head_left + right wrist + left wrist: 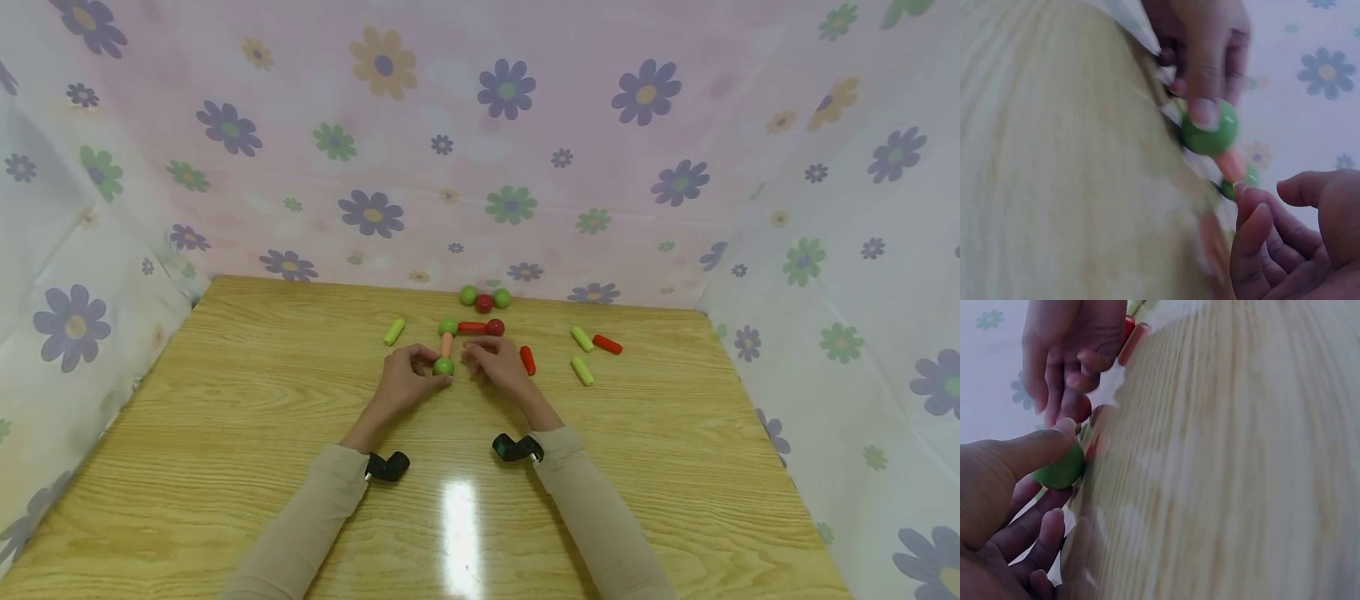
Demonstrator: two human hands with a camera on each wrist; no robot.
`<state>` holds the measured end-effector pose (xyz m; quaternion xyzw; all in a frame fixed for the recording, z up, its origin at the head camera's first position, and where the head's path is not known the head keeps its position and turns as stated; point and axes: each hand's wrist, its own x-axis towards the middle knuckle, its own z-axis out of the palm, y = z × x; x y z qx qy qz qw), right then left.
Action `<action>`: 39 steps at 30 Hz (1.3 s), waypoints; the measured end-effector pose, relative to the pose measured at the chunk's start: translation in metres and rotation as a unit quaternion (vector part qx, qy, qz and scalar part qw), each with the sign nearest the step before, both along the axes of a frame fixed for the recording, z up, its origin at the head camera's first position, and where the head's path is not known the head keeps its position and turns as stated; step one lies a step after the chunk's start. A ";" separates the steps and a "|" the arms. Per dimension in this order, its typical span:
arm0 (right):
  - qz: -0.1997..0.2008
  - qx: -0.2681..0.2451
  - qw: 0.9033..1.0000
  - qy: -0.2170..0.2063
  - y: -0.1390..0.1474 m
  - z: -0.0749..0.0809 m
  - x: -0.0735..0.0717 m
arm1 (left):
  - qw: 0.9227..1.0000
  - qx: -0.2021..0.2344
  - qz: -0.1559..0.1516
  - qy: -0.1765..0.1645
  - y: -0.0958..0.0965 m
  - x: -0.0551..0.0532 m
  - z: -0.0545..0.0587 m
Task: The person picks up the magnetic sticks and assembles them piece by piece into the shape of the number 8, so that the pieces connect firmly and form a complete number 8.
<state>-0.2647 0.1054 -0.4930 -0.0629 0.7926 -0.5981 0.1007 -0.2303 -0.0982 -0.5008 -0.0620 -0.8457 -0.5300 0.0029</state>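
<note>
My left hand [407, 381] pinches the near green ball [443, 367]; its salmon peg [447, 345] runs toward the table's [247, 375] far edge — my right hand [498, 365], thumb and fingers apart, is just right of it.

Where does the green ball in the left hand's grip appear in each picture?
Head: the green ball is slightly left of centre, below mid-height.
Left wrist: green ball left of centre, slightly below mid-height.
Right wrist: green ball right of centre, slightly above mid-height.
Shared landmark: the left hand.
</note>
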 end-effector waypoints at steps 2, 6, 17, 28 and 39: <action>-0.002 0.003 1.000 0.016 0.010 0.004 0.000 | 1.000 0.008 0.006 0.001 0.002 0.001 0.000; -0.014 0.022 0.998 0.060 0.031 0.013 -0.001 | 1.000 0.022 0.019 -0.001 0.005 0.001 0.000; -0.063 0.141 0.986 0.057 0.081 0.026 0.003 | 0.999 0.036 0.019 0.007 0.007 -0.005 -0.008; -0.034 0.197 0.979 -0.027 0.088 0.017 0.010 | 0.999 0.037 0.004 -0.003 0.002 -0.003 -0.007; -0.069 0.176 0.982 -0.016 0.088 0.007 0.012 | 0.999 0.045 0.003 0.001 0.004 -0.002 -0.007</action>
